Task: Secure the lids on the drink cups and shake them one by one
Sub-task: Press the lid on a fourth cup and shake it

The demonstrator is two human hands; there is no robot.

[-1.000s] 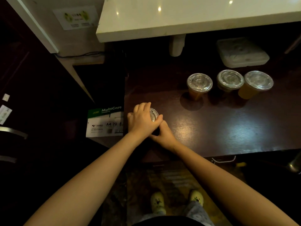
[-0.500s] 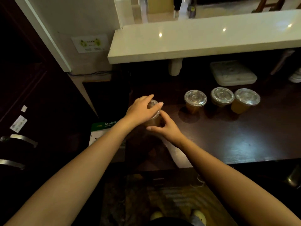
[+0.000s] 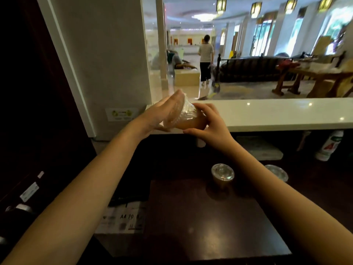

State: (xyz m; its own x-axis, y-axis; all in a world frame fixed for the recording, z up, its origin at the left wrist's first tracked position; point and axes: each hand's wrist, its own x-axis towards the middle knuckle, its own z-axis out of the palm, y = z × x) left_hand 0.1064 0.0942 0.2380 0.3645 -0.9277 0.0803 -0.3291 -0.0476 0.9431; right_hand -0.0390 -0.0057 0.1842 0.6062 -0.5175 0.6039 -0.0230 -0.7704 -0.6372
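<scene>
Above the far edge of the bench (image 3: 200, 226), a clear plastic cup (image 3: 191, 120) of cloudy orange drink is held tilted onto its side, lifted off the dark glossy wood. Its thin round lid (image 3: 176, 111) is covered by the left grip (image 3: 162, 113), thumb curled under the rim. The base is clasped by the curled right grip (image 3: 210, 125). A second cup (image 3: 222, 174) is seen standing lidded; a third cup (image 3: 277, 172) is half hidden by the right forearm. The held cup's outline is blurred.
</scene>
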